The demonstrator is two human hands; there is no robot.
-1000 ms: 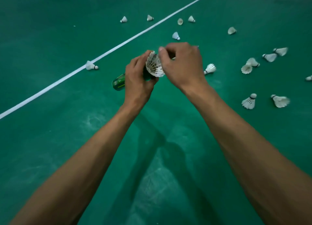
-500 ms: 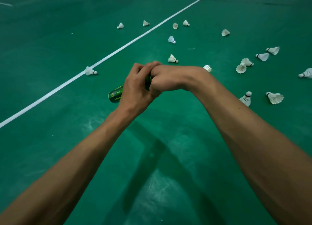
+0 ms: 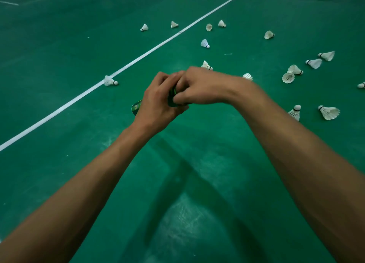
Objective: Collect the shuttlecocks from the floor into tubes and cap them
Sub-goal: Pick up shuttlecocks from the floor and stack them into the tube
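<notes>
Tube in left hand, shuttlecocks on floor beyond

Green court floor below me. White line runs diagonally across it. Pale scuffs just near side of line; dull light sheen well nearer me.

The left forearm is showing bare along its whole visible length, widening toward the lower left corner of the frame. The right forearm is likewise showing bare, filling the lower right. The left grip, at centre frame, is showing knuckle ridges and faint tendon lines across its back. The right grip is looking slightly blurred at the wrist.
</notes>
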